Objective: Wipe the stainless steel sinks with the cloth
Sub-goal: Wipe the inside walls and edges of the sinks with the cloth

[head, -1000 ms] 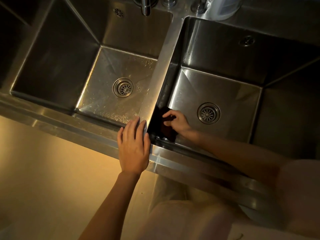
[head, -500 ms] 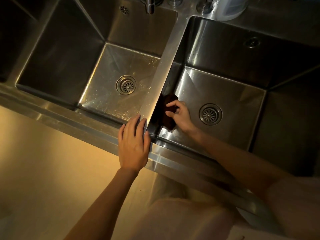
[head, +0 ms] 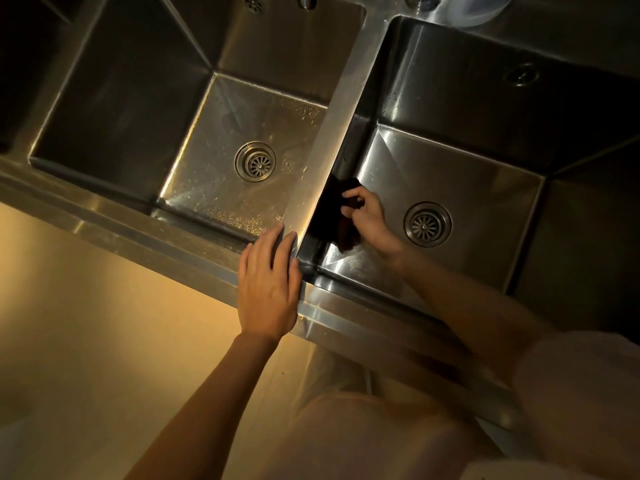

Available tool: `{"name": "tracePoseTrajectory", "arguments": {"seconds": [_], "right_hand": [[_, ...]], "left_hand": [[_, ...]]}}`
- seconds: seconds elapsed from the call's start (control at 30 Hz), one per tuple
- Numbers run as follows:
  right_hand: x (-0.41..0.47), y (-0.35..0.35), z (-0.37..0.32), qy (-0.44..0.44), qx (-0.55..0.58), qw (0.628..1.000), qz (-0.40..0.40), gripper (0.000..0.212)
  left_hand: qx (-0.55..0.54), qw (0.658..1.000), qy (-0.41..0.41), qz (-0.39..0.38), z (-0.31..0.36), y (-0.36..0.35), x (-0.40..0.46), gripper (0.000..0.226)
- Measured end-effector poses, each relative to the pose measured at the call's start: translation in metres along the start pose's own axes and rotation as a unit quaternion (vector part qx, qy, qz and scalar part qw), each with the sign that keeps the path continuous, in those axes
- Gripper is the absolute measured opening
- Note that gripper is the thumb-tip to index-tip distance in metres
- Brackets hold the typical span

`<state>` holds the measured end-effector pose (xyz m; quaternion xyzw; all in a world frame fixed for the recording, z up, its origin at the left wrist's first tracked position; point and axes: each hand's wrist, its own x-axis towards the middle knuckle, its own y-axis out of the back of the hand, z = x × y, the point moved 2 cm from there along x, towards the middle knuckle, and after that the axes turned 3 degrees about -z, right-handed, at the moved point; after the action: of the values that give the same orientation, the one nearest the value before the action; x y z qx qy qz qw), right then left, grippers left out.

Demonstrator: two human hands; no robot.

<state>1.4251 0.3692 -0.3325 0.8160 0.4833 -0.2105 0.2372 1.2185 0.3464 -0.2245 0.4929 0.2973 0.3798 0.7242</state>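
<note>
Right hand grips the dark cloth, fingers curled round it, low in the right sink against its left wall, near the front corner. Likely purpose: working the wall-to-floor seam there. Left hand lies flat, fingers straight, holding nothing, on the front rim where the divider meets it; probably bracing the lean. Left sink floor shows droplets, apparently unwiped. Drain just right of the cloth hand.

Cloth now farther up wall
</note>
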Motion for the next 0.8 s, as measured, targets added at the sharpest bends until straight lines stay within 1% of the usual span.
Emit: {"name": "tracePoseTrajectory", "arguments": {"seconds": [0.1, 0.17, 0.27, 0.33, 0.43, 0.5, 0.57, 0.67, 0.8], "right_hand": [[-0.020, 0.012, -0.027, 0.046, 0.100, 0.994, -0.019, 0.026], [-0.035, 0.020, -0.048, 0.080, 0.155, 0.984, -0.033, 0.031], [-0.052, 0.028, -0.067, 0.123, 0.175, 0.976, -0.043, 0.034], [-0.050, 0.030, -0.065, 0.123, 0.160, 0.978, -0.046, 0.034], [-0.026, 0.024, -0.046, 0.089, 0.123, 0.987, -0.043, 0.034], [-0.003, 0.017, -0.027, 0.053, 0.090, 0.994, -0.025, 0.030], [0.021, 0.009, -0.010, 0.024, 0.052, 0.998, 0.009, 0.027], [0.051, 0.001, 0.007, 0.002, 0.009, 0.999, 0.046, 0.026], [0.075, 0.001, 0.017, -0.026, -0.026, 0.998, 0.045, 0.028]], "left_hand": [[0.000, 1.000, 0.003, -0.005, 0.001, 0.001, 0.000, 0.046], [0.005, 1.000, 0.005, -0.006, 0.002, 0.001, 0.000, 0.046], [0.007, 1.000, 0.013, -0.011, 0.004, 0.001, 0.000, 0.048], [0.007, 1.000, 0.016, -0.016, 0.005, 0.001, 0.000, 0.050], [0.008, 1.000, 0.016, -0.017, 0.005, 0.001, 0.000, 0.051], [0.005, 1.000, 0.015, -0.017, 0.004, 0.002, 0.000, 0.051], [0.002, 1.000, 0.013, -0.016, 0.004, 0.001, 0.000, 0.051], [-0.005, 1.000, 0.017, -0.014, 0.002, 0.001, 0.000, 0.051], [0.001, 1.000, 0.018, -0.024, 0.004, 0.003, 0.001, 0.053]]}}
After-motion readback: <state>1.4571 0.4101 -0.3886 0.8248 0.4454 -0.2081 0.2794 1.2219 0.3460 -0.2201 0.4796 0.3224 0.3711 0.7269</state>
